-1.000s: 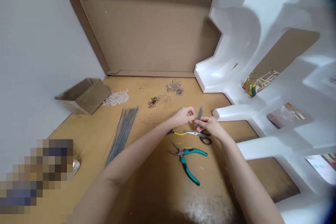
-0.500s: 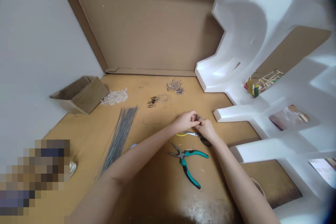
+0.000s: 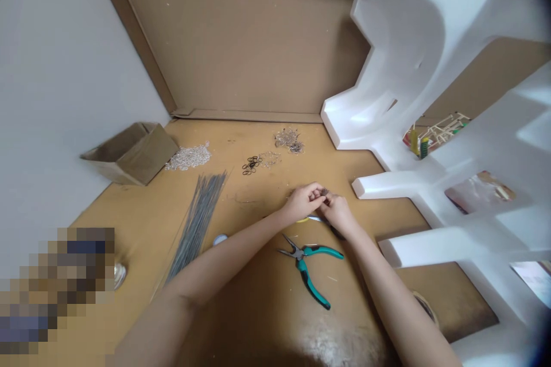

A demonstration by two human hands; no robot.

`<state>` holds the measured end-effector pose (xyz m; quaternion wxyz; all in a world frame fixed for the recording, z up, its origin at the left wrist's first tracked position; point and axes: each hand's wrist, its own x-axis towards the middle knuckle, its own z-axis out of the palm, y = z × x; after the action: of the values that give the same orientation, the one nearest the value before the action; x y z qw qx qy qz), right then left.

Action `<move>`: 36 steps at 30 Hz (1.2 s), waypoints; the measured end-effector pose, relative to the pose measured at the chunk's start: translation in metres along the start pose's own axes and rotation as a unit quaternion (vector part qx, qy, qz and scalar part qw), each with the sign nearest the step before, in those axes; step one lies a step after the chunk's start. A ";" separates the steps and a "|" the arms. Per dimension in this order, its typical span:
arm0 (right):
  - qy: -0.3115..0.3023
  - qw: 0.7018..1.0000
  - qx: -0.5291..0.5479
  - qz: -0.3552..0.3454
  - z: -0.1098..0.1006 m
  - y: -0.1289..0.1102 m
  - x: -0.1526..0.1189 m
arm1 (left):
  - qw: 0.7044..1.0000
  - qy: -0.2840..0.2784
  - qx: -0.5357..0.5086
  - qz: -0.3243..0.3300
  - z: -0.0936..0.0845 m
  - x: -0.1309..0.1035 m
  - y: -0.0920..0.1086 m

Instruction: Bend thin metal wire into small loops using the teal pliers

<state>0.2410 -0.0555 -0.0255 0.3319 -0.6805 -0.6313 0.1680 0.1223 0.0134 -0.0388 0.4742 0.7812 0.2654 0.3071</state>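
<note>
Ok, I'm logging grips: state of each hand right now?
Left hand: fingers curled at the small wires; grip can't be told.
Right hand: closed on those wires.

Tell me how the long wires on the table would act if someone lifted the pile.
The wires would probably hold fairly stiff, since most lie nearly straight. With no tie showing and ends fanned out, they'd likely slide apart. Strays might bend or snag, being so thin.

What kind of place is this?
It looks like a craft worktable, maybe in a small workshop. You can see green-handled pliers, a bundle of thin gray wires, and a heap of small clear pieces beside a cardboard box.
</note>
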 end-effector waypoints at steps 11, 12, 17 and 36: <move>-0.018 1.000 -0.008 0.001 0.011 0.001 -0.003 | 0.998 0.022 -0.050 -0.042 -0.002 -0.008 0.003; -0.020 1.000 -0.003 0.000 0.011 0.000 -0.003 | 0.997 0.024 -0.057 -0.048 -0.003 -0.008 0.005; -0.020 0.999 0.032 0.017 0.003 -0.008 -0.004 | 0.990 0.019 -0.104 -0.090 -0.011 -0.005 0.018; -0.165 0.846 0.494 0.110 0.017 -0.077 -0.072 | 0.955 0.011 -0.264 -0.134 -0.051 -0.090 0.059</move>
<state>0.1620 -0.1231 -0.0002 0.4946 -0.4536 -0.4312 0.6031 0.0323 -0.0449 0.0120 0.6976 0.5820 0.2823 0.3080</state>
